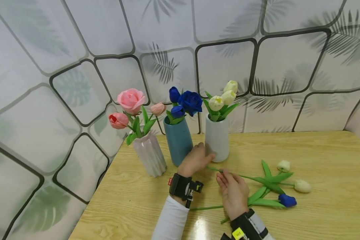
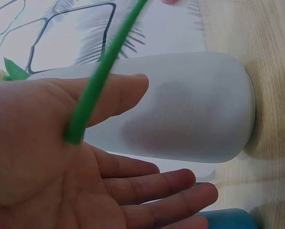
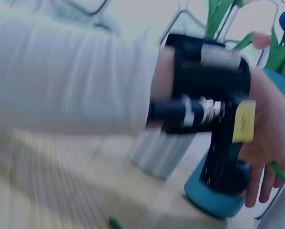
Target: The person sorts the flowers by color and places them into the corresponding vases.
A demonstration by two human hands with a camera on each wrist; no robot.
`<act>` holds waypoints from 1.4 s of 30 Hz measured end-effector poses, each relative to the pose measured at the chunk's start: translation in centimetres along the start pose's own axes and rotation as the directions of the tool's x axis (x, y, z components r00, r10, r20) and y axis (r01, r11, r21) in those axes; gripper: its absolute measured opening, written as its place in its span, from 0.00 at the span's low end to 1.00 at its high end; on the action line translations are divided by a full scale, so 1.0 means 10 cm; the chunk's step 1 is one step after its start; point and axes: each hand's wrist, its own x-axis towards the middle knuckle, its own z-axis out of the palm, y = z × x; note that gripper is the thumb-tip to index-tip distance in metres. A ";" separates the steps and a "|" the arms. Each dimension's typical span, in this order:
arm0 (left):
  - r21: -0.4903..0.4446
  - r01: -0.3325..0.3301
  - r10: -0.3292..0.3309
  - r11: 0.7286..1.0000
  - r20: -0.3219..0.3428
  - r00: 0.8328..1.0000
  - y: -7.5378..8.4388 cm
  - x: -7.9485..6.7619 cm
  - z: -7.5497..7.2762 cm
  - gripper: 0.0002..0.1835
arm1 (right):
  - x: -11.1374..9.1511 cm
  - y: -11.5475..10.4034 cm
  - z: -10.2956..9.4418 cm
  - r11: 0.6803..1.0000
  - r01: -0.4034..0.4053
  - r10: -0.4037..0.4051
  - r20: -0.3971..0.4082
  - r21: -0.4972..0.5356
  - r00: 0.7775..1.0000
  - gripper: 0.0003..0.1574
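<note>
My left hand (image 1: 195,159) reaches between the blue vase (image 1: 177,141) and the white vase (image 1: 217,140). Its fingers are extended, the thumb at the white vase's lower side. A green stem (image 2: 102,74) crosses in front of that palm in the left wrist view. My right hand (image 1: 234,192) pinches this stem between thumb and fingers. The stem runs right to a white tulip (image 1: 302,186) with long green leaves. Another white tulip (image 1: 284,166) and a blue flower (image 1: 287,200) lie on the table beside it, their stems partly hidden by the right hand.
White tulips (image 1: 229,97) stand in the white vase and blue flowers (image 1: 190,102) in the blue one. A pale ribbed vase (image 1: 150,155) with pink flowers (image 1: 131,101) stands at the left. Behind the wooden table (image 1: 333,156) hangs a patterned backdrop (image 1: 168,30).
</note>
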 end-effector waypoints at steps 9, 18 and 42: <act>-0.025 -0.002 0.002 1.000 0.019 1.000 -0.01 0.00 -0.01 0.35 | -0.02 -0.08 0.00 0.995 -0.093 0.092 0.010 0.032 0.996 0.16; -0.128 -0.074 0.077 0.989 0.017 0.997 -0.06 0.02 -0.03 0.36 | -0.05 -0.12 0.02 0.999 -0.014 0.013 -0.036 -0.049 0.999 0.30; -0.155 -0.036 0.014 0.987 -0.139 0.990 0.10 0.06 0.19 0.47 | -0.04 -0.06 0.07 0.873 0.460 -0.476 -0.081 -0.163 0.875 0.09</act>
